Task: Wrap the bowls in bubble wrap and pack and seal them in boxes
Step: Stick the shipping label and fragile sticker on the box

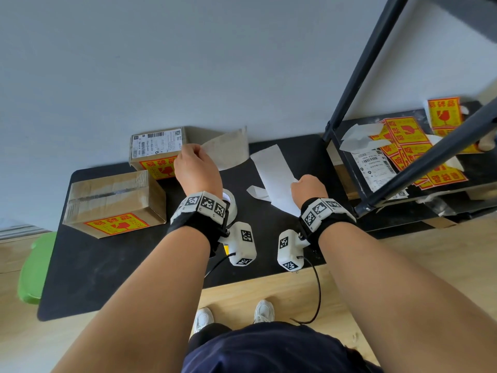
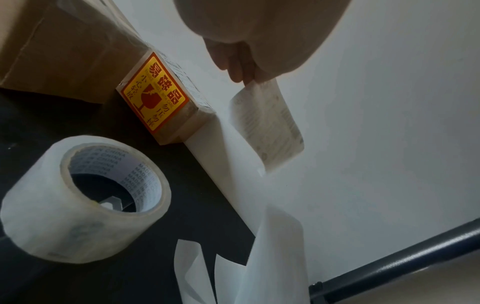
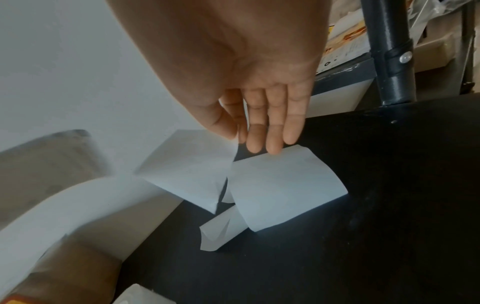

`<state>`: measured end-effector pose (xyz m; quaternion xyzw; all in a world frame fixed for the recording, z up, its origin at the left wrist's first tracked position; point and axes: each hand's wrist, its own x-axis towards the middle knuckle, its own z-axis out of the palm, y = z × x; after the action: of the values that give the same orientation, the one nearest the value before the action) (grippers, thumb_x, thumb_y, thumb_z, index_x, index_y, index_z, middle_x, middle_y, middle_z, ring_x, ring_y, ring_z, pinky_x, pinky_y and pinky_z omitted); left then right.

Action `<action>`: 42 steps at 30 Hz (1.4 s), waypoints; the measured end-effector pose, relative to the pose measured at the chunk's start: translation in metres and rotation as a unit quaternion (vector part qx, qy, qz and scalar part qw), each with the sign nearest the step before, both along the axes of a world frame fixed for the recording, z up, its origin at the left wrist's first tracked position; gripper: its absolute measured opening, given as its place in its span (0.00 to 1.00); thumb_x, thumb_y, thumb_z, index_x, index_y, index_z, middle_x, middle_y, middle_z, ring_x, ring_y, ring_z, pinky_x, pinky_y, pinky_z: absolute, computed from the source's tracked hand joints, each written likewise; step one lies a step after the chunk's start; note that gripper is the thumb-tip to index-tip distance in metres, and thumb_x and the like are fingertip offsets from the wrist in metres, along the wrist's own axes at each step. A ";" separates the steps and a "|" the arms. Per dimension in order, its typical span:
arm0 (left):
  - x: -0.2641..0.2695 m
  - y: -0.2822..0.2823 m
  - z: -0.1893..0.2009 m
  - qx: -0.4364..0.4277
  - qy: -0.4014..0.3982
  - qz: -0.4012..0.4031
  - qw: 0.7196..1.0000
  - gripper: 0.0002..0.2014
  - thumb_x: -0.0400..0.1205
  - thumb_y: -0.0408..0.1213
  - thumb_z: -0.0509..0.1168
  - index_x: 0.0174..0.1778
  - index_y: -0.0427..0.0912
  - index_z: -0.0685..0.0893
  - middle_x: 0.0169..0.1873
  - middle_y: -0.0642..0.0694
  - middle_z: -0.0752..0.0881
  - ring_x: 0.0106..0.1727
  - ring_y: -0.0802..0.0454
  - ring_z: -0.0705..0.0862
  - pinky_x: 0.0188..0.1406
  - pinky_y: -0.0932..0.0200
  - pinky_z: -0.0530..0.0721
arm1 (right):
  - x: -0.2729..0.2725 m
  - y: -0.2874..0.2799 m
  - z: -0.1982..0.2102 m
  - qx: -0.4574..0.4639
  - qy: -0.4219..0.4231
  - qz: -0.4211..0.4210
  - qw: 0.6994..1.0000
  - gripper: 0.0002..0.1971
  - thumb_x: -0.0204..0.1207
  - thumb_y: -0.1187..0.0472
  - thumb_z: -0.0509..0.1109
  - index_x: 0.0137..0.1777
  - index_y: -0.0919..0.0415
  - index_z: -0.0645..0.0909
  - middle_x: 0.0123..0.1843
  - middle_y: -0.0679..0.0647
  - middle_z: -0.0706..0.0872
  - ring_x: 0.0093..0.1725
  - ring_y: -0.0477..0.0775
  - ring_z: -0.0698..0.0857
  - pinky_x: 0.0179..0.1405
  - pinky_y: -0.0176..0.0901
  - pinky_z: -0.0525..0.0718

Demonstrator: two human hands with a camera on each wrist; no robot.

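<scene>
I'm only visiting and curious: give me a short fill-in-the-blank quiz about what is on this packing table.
1. The left hand pinches a peeled label; the right hand holds a strip of ____ paper.
2. The tape roll lies on the ____ mat.
3. Of the near box and the far box, only the ____ one shows a barcode label on top.
Missing words: white; black; far.

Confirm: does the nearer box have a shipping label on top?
No, the nearer box shows only clear tape on top; the shipping label sits on the farther box.
</scene>
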<state>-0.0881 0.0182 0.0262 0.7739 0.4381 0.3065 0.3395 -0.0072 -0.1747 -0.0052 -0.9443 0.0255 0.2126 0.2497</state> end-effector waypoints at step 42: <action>-0.025 -0.006 0.020 0.110 0.125 -0.138 0.976 0.21 0.79 0.47 0.70 0.64 0.41 0.80 0.61 0.43 0.79 0.64 0.43 0.74 0.64 0.51 0.69 | -0.016 0.063 0.049 0.275 0.001 0.060 0.960 0.04 0.77 0.63 0.70 0.42 0.59 0.84 0.46 0.55 0.89 0.45 0.52 0.86 0.46 0.45 0.85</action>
<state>-0.1130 0.0122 0.0466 0.8917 0.3297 0.2037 0.2337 -0.0230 -0.1115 0.0434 -0.8388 -0.0899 0.2273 0.4864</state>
